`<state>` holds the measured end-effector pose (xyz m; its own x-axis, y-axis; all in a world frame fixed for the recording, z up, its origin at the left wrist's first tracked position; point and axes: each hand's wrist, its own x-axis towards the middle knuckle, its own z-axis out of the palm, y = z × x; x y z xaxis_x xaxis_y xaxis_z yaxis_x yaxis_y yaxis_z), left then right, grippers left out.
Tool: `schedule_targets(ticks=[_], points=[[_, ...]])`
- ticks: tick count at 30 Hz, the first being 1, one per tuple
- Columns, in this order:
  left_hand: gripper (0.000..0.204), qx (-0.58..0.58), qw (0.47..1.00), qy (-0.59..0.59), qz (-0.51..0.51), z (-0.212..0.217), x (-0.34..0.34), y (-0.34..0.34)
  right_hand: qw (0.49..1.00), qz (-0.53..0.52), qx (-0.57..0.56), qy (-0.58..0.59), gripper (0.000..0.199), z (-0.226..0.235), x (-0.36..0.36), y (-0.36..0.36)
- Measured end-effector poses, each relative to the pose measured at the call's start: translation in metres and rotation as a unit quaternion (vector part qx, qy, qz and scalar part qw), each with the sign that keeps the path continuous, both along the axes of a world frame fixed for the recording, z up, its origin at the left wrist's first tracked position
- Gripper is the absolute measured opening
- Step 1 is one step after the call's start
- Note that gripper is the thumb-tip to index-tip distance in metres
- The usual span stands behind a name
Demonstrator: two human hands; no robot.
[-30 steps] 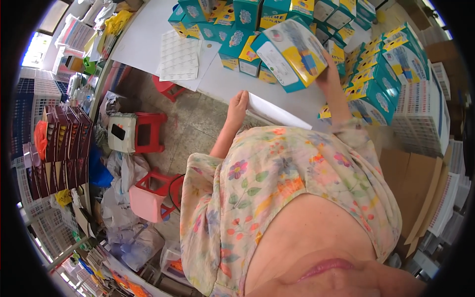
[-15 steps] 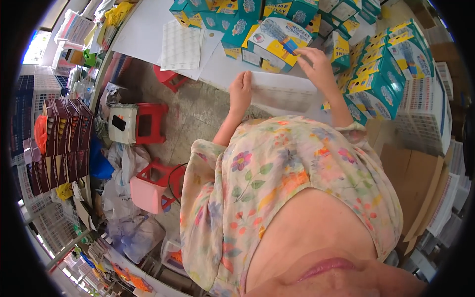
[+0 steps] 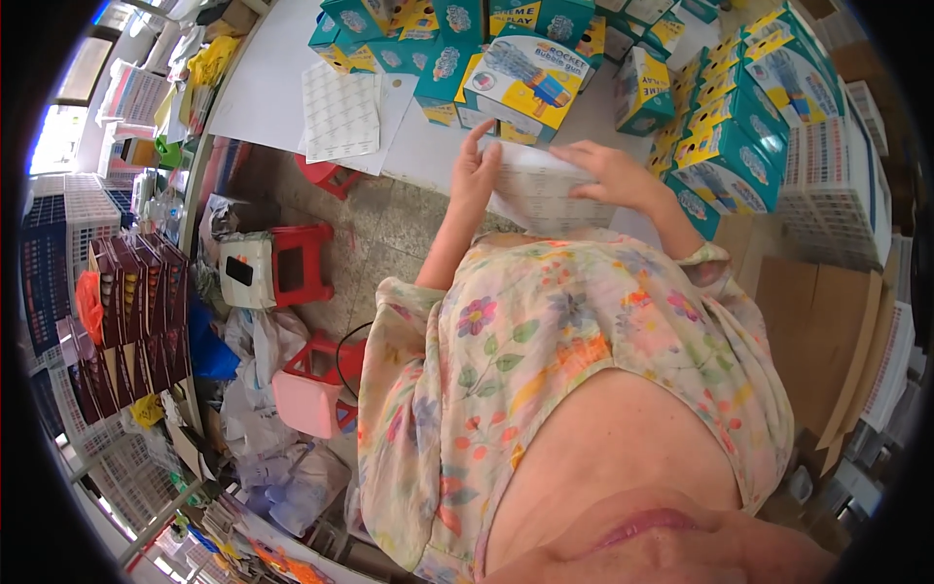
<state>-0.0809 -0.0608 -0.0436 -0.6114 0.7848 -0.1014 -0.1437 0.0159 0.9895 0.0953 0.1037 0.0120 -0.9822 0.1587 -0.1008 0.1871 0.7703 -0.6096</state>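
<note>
A curled white sheet of stickers [image 3: 535,185] with rows of small print is held up in front of my chest. My left hand [image 3: 474,175] grips its left edge, the thumb along the edge and the forefinger raised. At its right part, my right hand [image 3: 618,177] has bent fingers and thumb on the paper; whether a single sticker is between them is too small to tell. Just beyond the sheet, a teal and yellow toy box [image 3: 530,83] stands on the white table [image 3: 263,107], touched by neither hand.
More teal and yellow boxes [image 3: 452,68] crowd the far side, with a stack [image 3: 725,165] at the right. Another sticker sheet [image 3: 341,112] lies on the table. To the left are red stools [image 3: 304,263], one bearing a phone [image 3: 239,272]. A brown carton [image 3: 812,331] stands at right.
My right hand has left the near corner of the toy box and come back to the sticker sheet. The sheet is lifted and curled more; my left hand still holds it.
</note>
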Motion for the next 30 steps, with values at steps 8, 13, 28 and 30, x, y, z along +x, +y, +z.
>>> schedule_targets(ticks=[8,13,28,30], points=[[0.022,-0.102,0.986,0.115,-0.067,0.003,-0.012,0.0,0.991,0.03,-0.131,0.016,0.058,-0.005,0.002,0.014],[0.014,-0.114,0.989,0.089,-0.02,-0.007,-0.018,0.002,0.995,0.017,-0.009,0.102,0.039,-0.015,-0.003,0.021],[0.009,-0.092,0.805,0.581,-0.079,0.018,0.017,0.017,0.992,-0.013,-0.036,0.12,0.024,-0.017,-0.009,0.009],[0.009,-0.07,0.801,0.587,-0.096,0.014,0.017,0.017,0.996,-0.029,-0.043,0.069,0.022,-0.019,-0.006,0.012]])
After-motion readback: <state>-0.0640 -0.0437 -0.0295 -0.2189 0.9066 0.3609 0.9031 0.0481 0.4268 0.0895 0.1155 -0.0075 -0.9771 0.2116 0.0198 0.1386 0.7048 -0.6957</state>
